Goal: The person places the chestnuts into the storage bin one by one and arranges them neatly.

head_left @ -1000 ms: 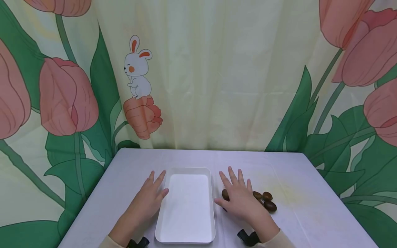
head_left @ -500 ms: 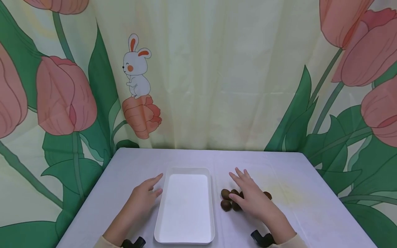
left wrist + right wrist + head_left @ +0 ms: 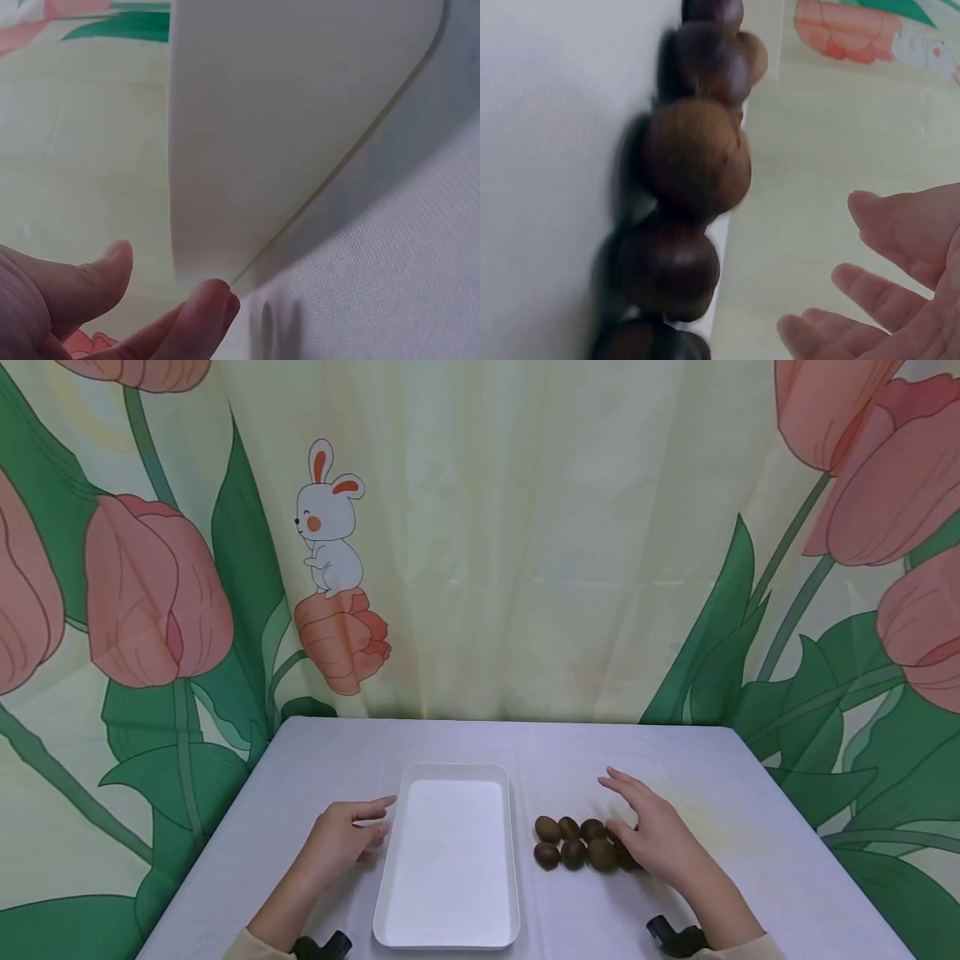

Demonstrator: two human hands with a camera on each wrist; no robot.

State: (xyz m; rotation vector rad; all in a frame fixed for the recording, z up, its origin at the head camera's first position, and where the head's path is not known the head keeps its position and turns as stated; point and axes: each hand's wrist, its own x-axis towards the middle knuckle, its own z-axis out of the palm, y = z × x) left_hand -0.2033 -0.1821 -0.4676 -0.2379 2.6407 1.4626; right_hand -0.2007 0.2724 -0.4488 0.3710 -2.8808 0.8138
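Observation:
A white rectangular tray (image 3: 447,860) lies lengthwise on the table. My left hand (image 3: 341,837) is at its left side, fingers loosely bent and holding nothing. In the left wrist view the fingertips come close to the tray's side wall (image 3: 277,127); whether they touch it I cannot tell. To the right of the tray, several dark brown chestnuts (image 3: 573,853) lie in two rows. My right hand (image 3: 660,835) hovers at their right end with fingers spread, hiding some of them. Close chestnuts (image 3: 697,157) pass beside that hand in the right wrist view, apart from its fingers.
A white cloth covers the table (image 3: 600,927). Behind its far edge hangs a pale curtain (image 3: 517,543) printed with tulips and a rabbit. A black wrist-camera mount (image 3: 675,937) is on the right wrist and another mount (image 3: 322,946) on the left.
My right hand has moved rightward over the chestnuts, uncovering those at the left end. My left hand has drawn slightly back and left, its fingers bending more. The tray looks unmoved.

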